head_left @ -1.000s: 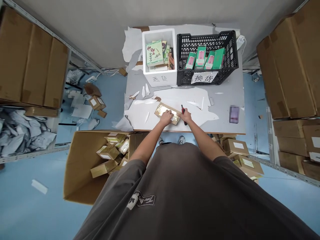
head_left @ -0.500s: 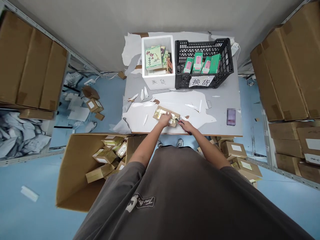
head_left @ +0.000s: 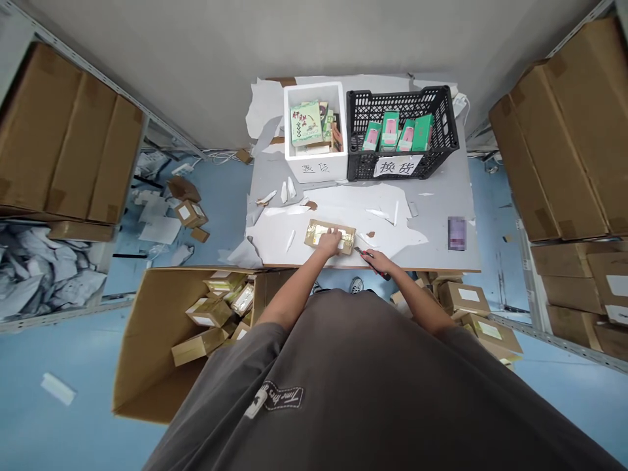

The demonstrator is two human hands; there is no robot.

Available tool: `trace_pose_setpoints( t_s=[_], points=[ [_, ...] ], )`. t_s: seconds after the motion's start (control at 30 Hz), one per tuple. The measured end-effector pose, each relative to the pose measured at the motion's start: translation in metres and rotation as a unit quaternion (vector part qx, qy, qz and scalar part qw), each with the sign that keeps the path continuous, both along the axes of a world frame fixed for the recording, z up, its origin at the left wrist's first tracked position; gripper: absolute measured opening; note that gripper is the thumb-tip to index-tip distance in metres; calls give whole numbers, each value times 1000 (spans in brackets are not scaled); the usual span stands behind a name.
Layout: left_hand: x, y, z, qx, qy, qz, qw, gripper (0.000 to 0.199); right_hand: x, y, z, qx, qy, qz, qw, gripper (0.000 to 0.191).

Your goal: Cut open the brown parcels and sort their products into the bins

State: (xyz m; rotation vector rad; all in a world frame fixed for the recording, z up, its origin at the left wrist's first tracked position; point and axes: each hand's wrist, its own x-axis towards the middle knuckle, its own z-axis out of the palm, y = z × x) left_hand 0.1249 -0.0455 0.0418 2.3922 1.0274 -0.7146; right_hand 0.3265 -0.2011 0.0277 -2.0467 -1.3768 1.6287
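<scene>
A small taped cardboard box (head_left: 316,226) lies near the front edge of the table, wrapped in shiny tan tape. My left hand (head_left: 330,241) grips it from above, fingers over its top. Just right of the box, my right hand (head_left: 379,261) is closed around a red and black utility knife (head_left: 367,255). The knife points left toward the box's right end, with a small gap between them. Torn white paper strips (head_left: 290,241) are scattered around the box.
Behind stand a white foam bin (head_left: 314,167) of boxes and a black crate (head_left: 354,167) with green boxes. A blurred purple item (head_left: 456,233) lies at the right. Below left, an open carton (head_left: 142,366) holds several parcels; shelves (head_left: 542,288) flank both sides.
The knife has drawn away from the box to the right and down with my right hand. The box has turned to lie straighter, my left hand still on it. The view has shifted slightly.
</scene>
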Motion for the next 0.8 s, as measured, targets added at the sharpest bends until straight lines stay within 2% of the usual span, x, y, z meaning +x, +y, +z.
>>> trace_pose_setpoints(
  t_s=[0.13,0.23,0.33,0.47,0.63,0.8],
  points=[
    [-3,-6,1,58,-28,67,996,73,15,-8,6,21,-5,-67,998,36],
    [-4,3,-5,85,-56,66,993,76,12,2,8,30,-25,-77,996,45],
    [-7,11,-17,63,-51,64,995,85,4,14,8,41,-67,-43,996,49],
    [-12,10,-30,70,-75,69,992,81,-2,23,5,67,-137,31,988,43],
    [-18,4,-32,81,-92,39,992,74,2,25,1,76,-213,121,967,40],
    [-20,-7,-36,86,-104,60,989,70,0,31,2,108,-275,161,942,42]
  ],
)
